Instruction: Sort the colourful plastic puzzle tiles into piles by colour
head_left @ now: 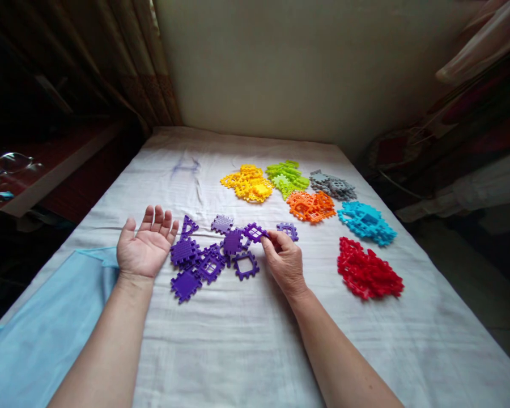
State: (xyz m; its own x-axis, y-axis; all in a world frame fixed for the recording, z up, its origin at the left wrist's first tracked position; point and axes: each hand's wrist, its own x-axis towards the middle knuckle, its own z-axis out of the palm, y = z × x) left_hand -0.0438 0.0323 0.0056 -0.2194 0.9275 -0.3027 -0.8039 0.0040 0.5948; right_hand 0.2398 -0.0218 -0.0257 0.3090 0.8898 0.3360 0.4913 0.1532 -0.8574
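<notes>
Between thumb and fingers, my right hand (285, 258) pinches a purple window-shaped building tile (254, 232) with notched edges. Palm up and fingers stretched, my left hand (148, 242) rests just left of the purple pile and holds nothing. That loose pile of purple interlocking tiles (186, 284) includes solid squares, an open square frame (246, 265) and a triangular frame (189, 226). A greyish-purple tile (221, 223) lies at the pile's far side. Another greyish-purple window tile (288, 230) sits just beyond my right hand.
Sorted heaps of tiles lie farther off and to the right: yellow (249, 184), lime green (287, 177), grey (332, 185), orange (311, 206), blue (366, 221) and red (369, 269). A light blue cloth (51, 323) covers the left front of the white sheet (221, 351).
</notes>
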